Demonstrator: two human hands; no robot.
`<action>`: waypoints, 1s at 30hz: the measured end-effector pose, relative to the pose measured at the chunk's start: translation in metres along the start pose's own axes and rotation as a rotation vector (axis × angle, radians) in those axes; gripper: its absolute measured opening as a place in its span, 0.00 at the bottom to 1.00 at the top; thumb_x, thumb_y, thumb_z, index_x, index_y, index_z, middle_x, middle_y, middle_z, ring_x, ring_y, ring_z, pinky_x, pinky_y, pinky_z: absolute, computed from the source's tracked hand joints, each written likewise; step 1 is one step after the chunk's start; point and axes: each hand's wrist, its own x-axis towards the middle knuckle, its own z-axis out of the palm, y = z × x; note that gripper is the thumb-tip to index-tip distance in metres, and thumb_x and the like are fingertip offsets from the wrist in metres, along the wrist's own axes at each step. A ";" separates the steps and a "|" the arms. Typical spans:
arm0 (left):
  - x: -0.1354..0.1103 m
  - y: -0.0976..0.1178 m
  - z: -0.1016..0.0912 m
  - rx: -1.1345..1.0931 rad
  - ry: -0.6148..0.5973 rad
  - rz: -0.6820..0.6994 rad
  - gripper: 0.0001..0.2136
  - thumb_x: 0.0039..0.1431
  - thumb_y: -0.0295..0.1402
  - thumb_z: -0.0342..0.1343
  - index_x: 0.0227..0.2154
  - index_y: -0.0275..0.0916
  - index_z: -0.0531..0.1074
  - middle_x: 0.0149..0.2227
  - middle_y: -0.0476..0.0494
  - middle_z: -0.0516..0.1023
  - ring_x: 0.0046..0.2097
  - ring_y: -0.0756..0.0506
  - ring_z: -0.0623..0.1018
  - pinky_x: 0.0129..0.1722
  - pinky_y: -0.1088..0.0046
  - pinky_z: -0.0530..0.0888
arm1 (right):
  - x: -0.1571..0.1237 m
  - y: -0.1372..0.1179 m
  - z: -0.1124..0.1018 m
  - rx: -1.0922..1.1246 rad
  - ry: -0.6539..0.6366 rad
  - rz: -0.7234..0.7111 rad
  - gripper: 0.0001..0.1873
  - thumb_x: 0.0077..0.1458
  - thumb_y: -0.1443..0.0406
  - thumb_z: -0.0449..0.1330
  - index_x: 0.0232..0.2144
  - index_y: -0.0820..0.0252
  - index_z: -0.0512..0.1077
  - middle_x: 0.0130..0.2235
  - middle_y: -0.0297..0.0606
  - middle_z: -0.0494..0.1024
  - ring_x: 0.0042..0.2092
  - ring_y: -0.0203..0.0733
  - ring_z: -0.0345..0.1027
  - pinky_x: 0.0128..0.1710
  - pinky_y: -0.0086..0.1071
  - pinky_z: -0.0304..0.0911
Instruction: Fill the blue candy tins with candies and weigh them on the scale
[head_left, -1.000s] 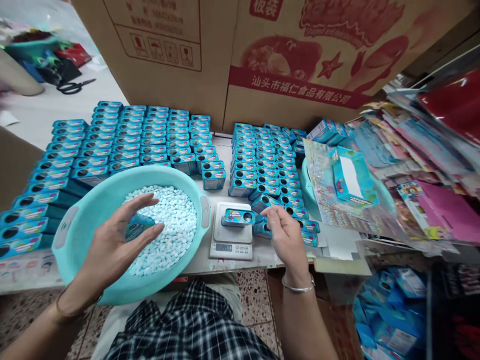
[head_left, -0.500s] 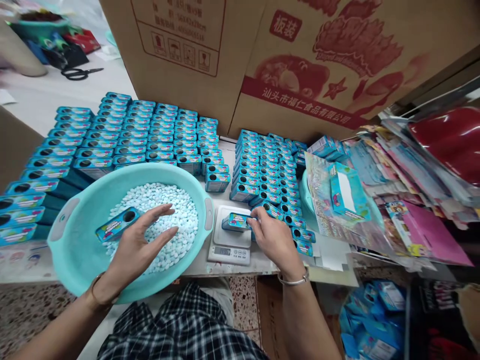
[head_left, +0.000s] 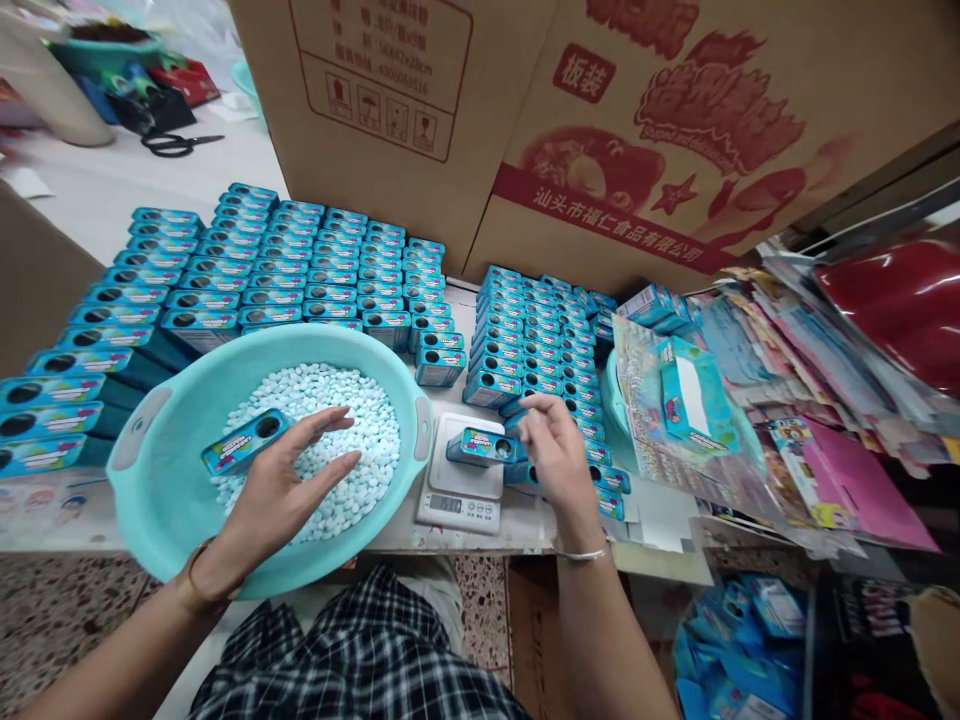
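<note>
My left hand (head_left: 289, 470) hovers over the turquoise basin (head_left: 172, 390), thumb and forefinger spread. Beside and partly behind it, a small blue candy box (head_left: 238, 445) with a round hole leans in the basin. Pale blue candies (head_left: 367, 420) cover part of the basin floor. On the white digital scale (head_left: 484, 485) lies another blue candy box (head_left: 480, 447); the display is lit. My right hand (head_left: 559, 455) is just right of this box, apart from it, with its fingers curled and pinched together. Whether something small is between them is hidden.
Rows of blue boxes (head_left: 255, 270) stand behind the basin, and more rows (head_left: 525, 340) behind the scale. Large cartons (head_left: 420, 180) wall off the back. To the right are a plastic sheet (head_left: 645, 420) with an opened box on it and stacked packaging (head_left: 795, 340). Scissors (head_left: 180, 145) lie far left.
My right hand has let go of the box on the scale and moved slightly right and up. My left hand stays over the basin. The view has shifted a little.
</note>
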 end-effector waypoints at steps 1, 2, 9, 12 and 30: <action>0.000 0.000 0.000 0.000 0.001 -0.003 0.27 0.55 0.48 0.60 0.56 0.45 0.66 0.52 0.42 0.77 0.54 0.38 0.75 0.58 0.54 0.69 | 0.003 0.002 0.003 0.209 0.064 0.029 0.08 0.60 0.58 0.53 0.40 0.53 0.65 0.25 0.27 0.62 0.23 0.34 0.54 0.24 0.29 0.53; 0.000 0.000 0.000 -0.002 0.003 -0.007 0.27 0.55 0.48 0.60 0.56 0.45 0.66 0.52 0.42 0.77 0.54 0.38 0.75 0.58 0.54 0.69 | 0.005 0.003 0.007 0.391 0.124 0.058 0.07 0.58 0.59 0.54 0.39 0.53 0.65 0.24 0.25 0.61 0.22 0.33 0.53 0.24 0.29 0.54; -0.001 -0.003 -0.001 -0.017 0.006 -0.027 0.27 0.55 0.47 0.60 0.57 0.46 0.65 0.53 0.42 0.76 0.55 0.38 0.74 0.58 0.54 0.69 | 0.002 0.004 0.026 0.865 0.370 0.109 0.09 0.53 0.65 0.60 0.38 0.54 0.67 0.25 0.24 0.61 0.30 0.32 0.63 0.43 0.34 0.66; -0.001 -0.003 -0.001 -0.014 0.010 -0.020 0.27 0.55 0.47 0.60 0.57 0.45 0.66 0.52 0.41 0.76 0.55 0.38 0.74 0.58 0.54 0.69 | -0.002 0.003 0.028 0.884 0.381 0.117 0.09 0.53 0.66 0.60 0.39 0.55 0.68 0.25 0.25 0.61 0.30 0.32 0.63 0.43 0.34 0.66; 0.001 -0.008 -0.002 -0.036 -0.005 -0.019 0.27 0.55 0.46 0.61 0.56 0.45 0.66 0.53 0.40 0.76 0.55 0.38 0.75 0.58 0.55 0.71 | -0.007 0.010 -0.028 0.953 0.377 0.197 0.11 0.48 0.72 0.61 0.35 0.56 0.69 0.36 0.31 0.72 0.31 0.30 0.64 0.32 0.28 0.65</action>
